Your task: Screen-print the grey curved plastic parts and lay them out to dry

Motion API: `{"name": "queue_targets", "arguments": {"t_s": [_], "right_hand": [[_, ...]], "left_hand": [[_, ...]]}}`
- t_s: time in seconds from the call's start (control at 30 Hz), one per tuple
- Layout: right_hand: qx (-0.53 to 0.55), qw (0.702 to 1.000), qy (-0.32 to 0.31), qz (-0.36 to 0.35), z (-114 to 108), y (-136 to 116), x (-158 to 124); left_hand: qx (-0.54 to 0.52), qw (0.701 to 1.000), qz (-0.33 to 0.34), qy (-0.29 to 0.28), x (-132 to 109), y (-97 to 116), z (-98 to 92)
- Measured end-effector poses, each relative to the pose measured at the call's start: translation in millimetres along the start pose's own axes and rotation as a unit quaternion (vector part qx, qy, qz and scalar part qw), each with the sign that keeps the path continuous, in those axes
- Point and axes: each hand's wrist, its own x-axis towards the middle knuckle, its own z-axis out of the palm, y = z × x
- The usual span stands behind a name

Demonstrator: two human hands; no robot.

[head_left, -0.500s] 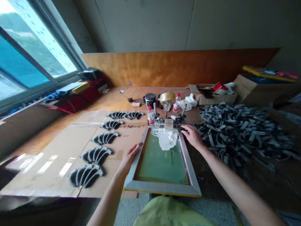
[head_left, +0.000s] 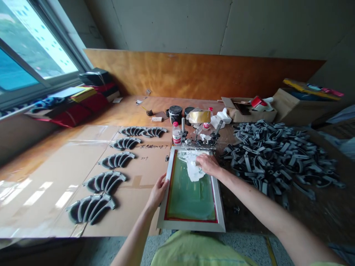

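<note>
A silkscreen frame (head_left: 222, 210) with pale metal rails and green mesh lies in front of me, its far end at a metal hinge clamp (head_left: 195, 145). White ink (head_left: 191, 170) is smeared over the mesh's far part. My left hand (head_left: 160, 187) grips the left rail, fingers at its edge. Over the ink, my right hand (head_left: 208, 164) is closed on a small pale scraper (head_left: 197, 162), mostly hidden by the fingers. Left of the frame, curved grey plastic parts (head_left: 91, 208) lie in fanned groups on a cardboard sheet (head_left: 52, 162).
A big heap of grey parts (head_left: 277, 159) covers the table at right. Behind the clamp stand a red-capped bottle (head_left: 176, 133), black tubs (head_left: 175, 114) and a tape roll (head_left: 200, 116). An open carton (head_left: 251, 116) sits at the back right, and boxes line the window side.
My right hand has moved from the frame's far right corner onto the scraper over the ink. The frame's near end looks lower, with my left hand still at its left rail.
</note>
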Motion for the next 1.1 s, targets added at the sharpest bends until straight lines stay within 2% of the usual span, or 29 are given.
{"name": "queue_targets", "arguments": {"t_s": [0.13, 0.23, 0.33, 0.4, 0.47, 0.57, 0.67, 0.77, 0.87, 0.93, 1.0, 1.07, 1.1], "right_hand": [[0.014, 0.994, -0.018, -0.108, -3.8, 1.9, -35.6], [0.035, 0.987, -0.044, -0.148, -18.7, 9.9, -38.5], [0.051, 0.992, -0.024, -0.117, -23.4, 11.4, -24.3], [0.04, 0.995, 0.022, -0.084, -14.7, 6.1, -19.3], [0.019, 0.995, 0.052, -0.081, -1.0, -1.4, -25.4], [0.008, 0.992, 0.051, -0.113, 10.7, -7.9, -45.9], [0.043, 0.991, 0.039, -0.118, 0.5, -4.5, -48.2], [0.07, 0.995, 0.055, -0.048, -19.9, 3.1, -15.4], [0.045, 0.997, 0.05, 0.029, -38.5, 12.0, 27.9], [0.023, 0.995, 0.073, 0.065, -49.8, 21.9, 43.6], [0.023, 0.984, 0.147, 0.102, -59.0, 37.0, 41.6], [0.043, 0.96, 0.226, 0.162, -60.9, 54.6, 23.3], [0.057, 0.948, 0.243, 0.195, -57.4, 62.2, 10.1]], "left_hand": [[0.004, 1.0, -0.003, 0.001, -2.9, 1.7, 1.2], [0.003, 1.0, -0.005, 0.005, -3.2, 1.5, 2.2], [-0.001, 1.0, -0.001, 0.011, -2.8, 0.6, 2.3], [-0.011, 1.0, 0.001, 0.007, -2.9, 0.5, 2.3], [-0.024, 1.0, 0.001, 0.006, -3.2, 1.0, 2.6], [-0.029, 1.0, -0.001, 0.011, -4.9, 4.0, 3.5], [-0.026, 0.999, -0.015, 0.014, -10.0, 13.7, 4.2], [-0.028, 0.999, -0.029, 0.01, -21.1, 35.6, 2.3], [-0.031, 0.999, -0.032, -0.008, -37.2, 70.1, -4.2], [-0.022, 0.999, -0.019, -0.019, -46.2, 96.0, -10.1], [0.001, 1.0, 0.012, -0.013, -49.2, 120.0, -14.3], [-0.012, 0.999, 0.052, -0.002, -43.9, 140.5, -14.0], [-0.041, 0.996, 0.084, 0.005, -38.4, 149.8, -11.9]]}}
